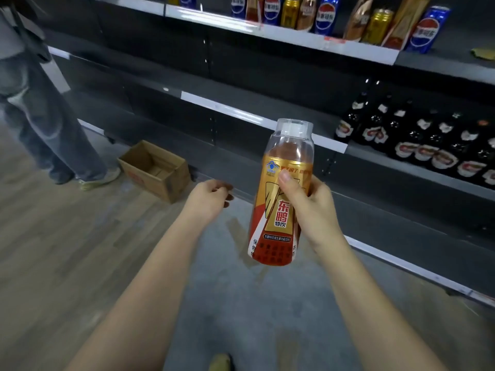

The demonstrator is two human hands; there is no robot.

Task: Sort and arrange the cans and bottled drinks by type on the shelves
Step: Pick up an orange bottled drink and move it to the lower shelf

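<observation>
My right hand (pixel 310 207) grips a plastic bottle (pixel 281 231) with a gold and red label and a clear cap, held upright in front of the middle shelf (pixel 241 113). My left hand (pixel 209 199) hangs beside it with loosely curled fingers and holds nothing. On the top shelf (pixel 294 36) stand mixed blue cola cans (pixel 325 16), gold cans (pixel 290 10) and gold-labelled bottles (pixel 360 18). Dark glass bottles (pixel 417 140) with white and red labels fill the right end of the middle shelf.
An open cardboard box (pixel 155 170) sits on the wooden floor by the shelf base. Another person in wide jeans (pixel 45 116) stands at the left. The lower shelf edge (pixel 415 269) runs along the right. My shoe tip (pixel 219 362) shows at the bottom.
</observation>
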